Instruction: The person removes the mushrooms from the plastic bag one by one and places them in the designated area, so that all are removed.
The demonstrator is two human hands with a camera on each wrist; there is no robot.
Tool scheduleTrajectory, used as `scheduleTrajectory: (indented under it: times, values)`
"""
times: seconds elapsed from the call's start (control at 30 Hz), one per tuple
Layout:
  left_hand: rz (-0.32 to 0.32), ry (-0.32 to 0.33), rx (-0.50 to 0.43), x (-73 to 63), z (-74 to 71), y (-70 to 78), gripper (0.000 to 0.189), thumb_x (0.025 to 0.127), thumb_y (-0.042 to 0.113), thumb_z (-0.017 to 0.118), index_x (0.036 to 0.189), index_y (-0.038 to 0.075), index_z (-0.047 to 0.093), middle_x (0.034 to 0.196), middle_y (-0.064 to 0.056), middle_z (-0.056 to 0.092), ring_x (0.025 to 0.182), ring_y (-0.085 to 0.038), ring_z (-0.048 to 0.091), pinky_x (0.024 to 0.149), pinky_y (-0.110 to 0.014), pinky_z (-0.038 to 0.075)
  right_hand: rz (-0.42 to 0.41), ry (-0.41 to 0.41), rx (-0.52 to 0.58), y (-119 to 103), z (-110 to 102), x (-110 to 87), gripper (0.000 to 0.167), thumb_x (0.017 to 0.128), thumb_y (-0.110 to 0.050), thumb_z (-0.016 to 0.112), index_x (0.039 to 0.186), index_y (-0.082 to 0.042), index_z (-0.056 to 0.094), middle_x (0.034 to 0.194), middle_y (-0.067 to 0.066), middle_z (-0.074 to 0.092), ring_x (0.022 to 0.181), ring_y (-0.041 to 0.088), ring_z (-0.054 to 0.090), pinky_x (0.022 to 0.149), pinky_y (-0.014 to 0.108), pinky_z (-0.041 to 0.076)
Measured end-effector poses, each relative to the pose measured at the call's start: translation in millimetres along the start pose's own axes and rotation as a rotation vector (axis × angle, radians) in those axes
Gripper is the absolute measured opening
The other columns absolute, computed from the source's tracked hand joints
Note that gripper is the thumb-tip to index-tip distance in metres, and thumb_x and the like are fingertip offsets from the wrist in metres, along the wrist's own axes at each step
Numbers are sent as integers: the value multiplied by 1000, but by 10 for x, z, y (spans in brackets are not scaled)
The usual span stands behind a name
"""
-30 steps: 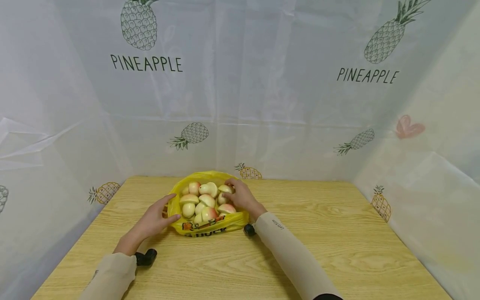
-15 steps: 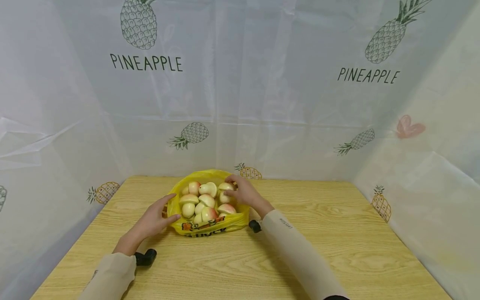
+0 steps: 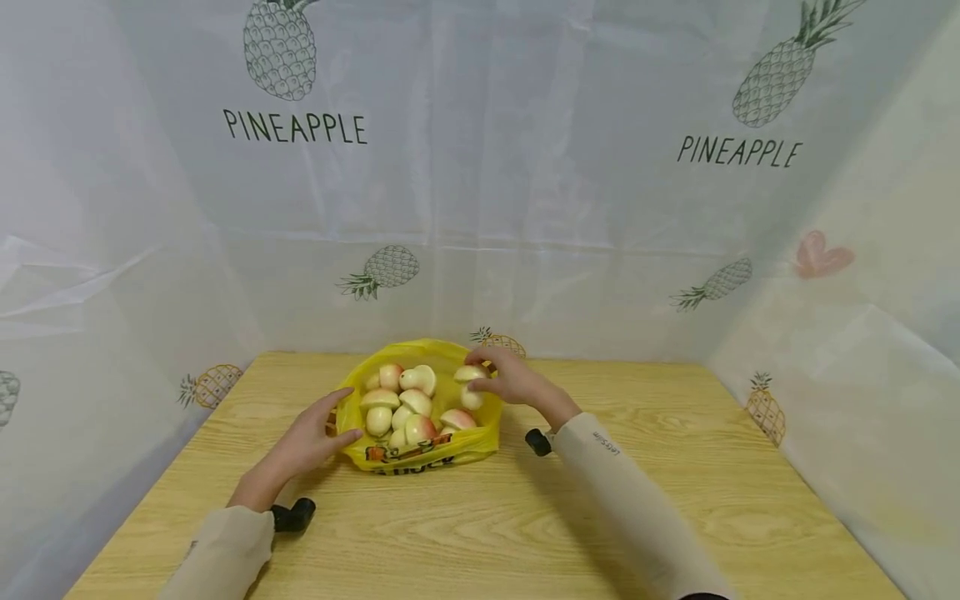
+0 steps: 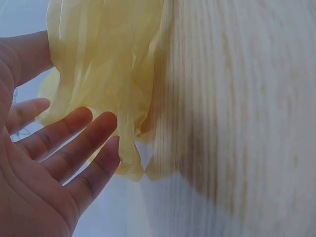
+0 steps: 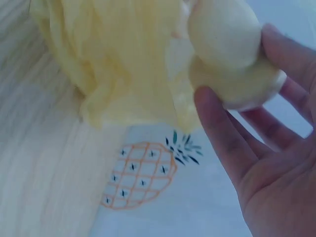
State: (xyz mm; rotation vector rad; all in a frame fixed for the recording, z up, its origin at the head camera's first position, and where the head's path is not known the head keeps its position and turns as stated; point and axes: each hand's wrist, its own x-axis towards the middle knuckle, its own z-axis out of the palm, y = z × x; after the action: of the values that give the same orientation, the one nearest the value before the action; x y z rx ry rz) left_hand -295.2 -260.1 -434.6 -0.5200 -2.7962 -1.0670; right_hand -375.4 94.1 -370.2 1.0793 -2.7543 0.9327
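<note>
A yellow plastic bag (image 3: 491,437) with dark print stands wide-mouthed on the table, holding several cream, pink-tinged toy mushrooms (image 3: 420,429). My right hand (image 3: 517,383) grips one toy mushroom (image 3: 470,374) by its cap at the bag's right side. In the right wrist view this toy mushroom (image 5: 224,34) has a rounded stem and sits between the thumb and fingers, its stem pointing away from the palm. At the bag's left side, my left hand (image 3: 307,437) has its fingers spread; in the left wrist view the loosely extended fingers (image 4: 81,140) are right at the yellow plastic.
The wood-grain table (image 3: 480,533) extends in front of the bag and to its right. Behind and at both sides hangs a pale curtain (image 3: 510,208) printed with pineapples. A black wrist camera (image 3: 294,515) sits by the left cuff, another (image 3: 538,442) by the right.
My right hand has moved right and slightly up with the toy mushroom, away from the others, leaving a gap in the bag. My left hand has stayed in place.
</note>
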Motion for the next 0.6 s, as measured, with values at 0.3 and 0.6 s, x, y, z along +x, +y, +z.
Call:
scheduleTrajectory:
  times: [0.3, 0.6]
  values:
    - [9, -1, 0, 15, 32, -23, 75, 90, 27, 69, 149, 3, 30, 149, -26, 30, 130, -47, 34, 95, -61, 39, -24, -37, 37, 171, -214, -239, 35, 88, -20, 71, 120, -9, 62, 118, 0, 60, 107, 18, 54, 92, 38, 47]
    - [14, 9, 7, -5, 15, -16, 74, 90, 25, 69, 149, 3, 30, 149, -26, 30, 129, -47, 36, 94, -60, 41, 61, -23, 61, 401, -345, -455, 38, 90, -20, 69, 125, -9, 60, 119, 2, 58, 105, 26, 57, 89, 41, 49]
